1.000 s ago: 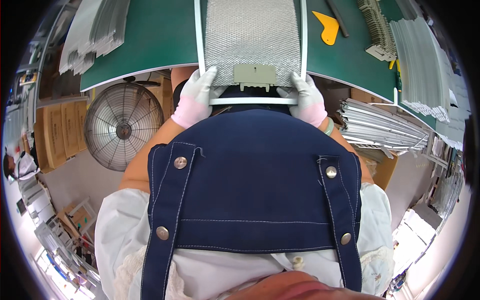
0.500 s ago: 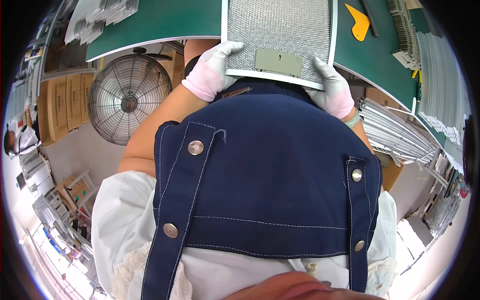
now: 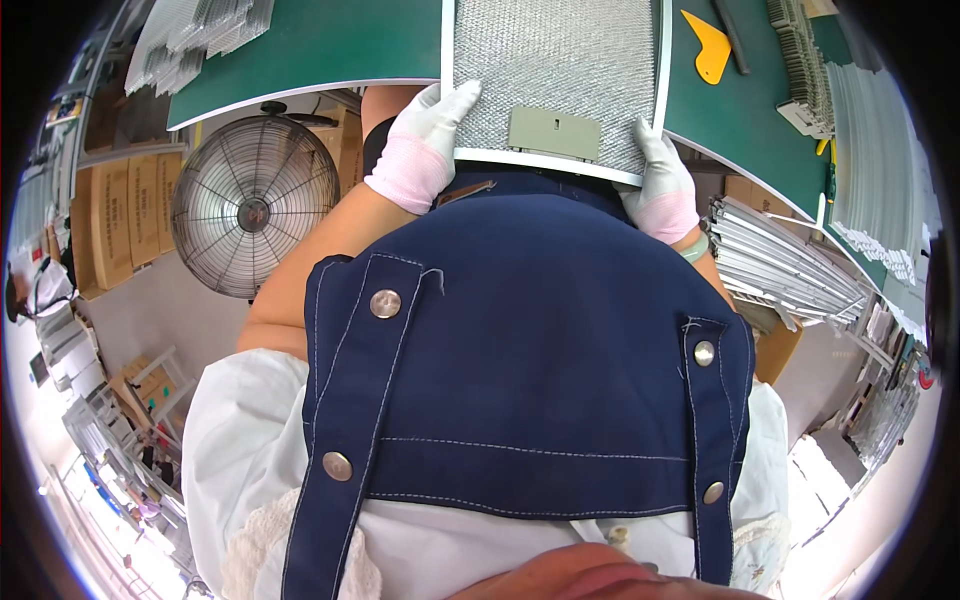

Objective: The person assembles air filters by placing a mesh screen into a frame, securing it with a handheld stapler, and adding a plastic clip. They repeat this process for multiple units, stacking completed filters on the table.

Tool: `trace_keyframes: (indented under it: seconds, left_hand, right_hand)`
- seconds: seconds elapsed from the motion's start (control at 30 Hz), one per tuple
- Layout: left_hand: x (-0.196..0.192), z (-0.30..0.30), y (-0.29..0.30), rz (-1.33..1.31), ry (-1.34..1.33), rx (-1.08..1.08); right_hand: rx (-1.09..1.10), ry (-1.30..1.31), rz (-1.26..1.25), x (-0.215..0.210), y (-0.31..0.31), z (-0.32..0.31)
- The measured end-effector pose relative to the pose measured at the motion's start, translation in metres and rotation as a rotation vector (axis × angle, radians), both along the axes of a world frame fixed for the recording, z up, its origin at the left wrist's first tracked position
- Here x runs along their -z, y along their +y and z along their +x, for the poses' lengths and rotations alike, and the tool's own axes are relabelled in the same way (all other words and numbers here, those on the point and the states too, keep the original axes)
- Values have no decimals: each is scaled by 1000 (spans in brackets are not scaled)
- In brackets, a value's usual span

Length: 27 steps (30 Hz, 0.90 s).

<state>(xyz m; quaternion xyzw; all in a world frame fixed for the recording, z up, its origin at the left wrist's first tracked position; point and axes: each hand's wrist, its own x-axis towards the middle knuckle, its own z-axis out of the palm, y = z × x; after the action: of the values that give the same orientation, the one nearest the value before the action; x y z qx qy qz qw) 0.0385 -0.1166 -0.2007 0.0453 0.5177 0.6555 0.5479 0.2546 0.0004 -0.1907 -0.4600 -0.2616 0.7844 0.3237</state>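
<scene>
A framed metal mesh filter panel lies partly on the green table, its near end jutting over the edge toward my apron. Silvery mesh fills a pale metal frame, and a flat grey-green plate sits near its close end. My left hand, in a white glove with a pink cuff, grips the panel's left near corner, thumb on top. On the opposite side my right hand, gloved alike, holds the right near corner with the thumb along the frame. The fingers beneath the panel are hidden on both sides.
A yellow scraper and a dark rod lie right of the panel on the green table. Stacked mesh sheets are at the far left. A black fan stands left below; metal strips are stacked at right.
My hands have shifted slightly along the panel's sides, the left thumb lying a little further left and the right hand slightly lower. The view has moved a little; the panel is still held.
</scene>
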Motion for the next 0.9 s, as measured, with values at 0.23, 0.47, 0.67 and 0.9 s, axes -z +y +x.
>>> trace_keyframes:
  seconds: [0.23, 0.47, 0.67, 0.9]
  left_hand:
    - [-5, -1, -3, -11, -121, 37]
    - [-6, -12, -5, 117, 164, 389]
    - [43, -31, -1, 286, 378, 512]
    - [26, -8, -5, 117, 281, 285]
  right_hand:
    - [-78, 12, 127, 51, 18, 24]
    - [85, 93, -123, -1, 8, 7]
    - [36, 78, -127, -14, 3, 2]
    - [41, 31, -37, 8, 8, 8]
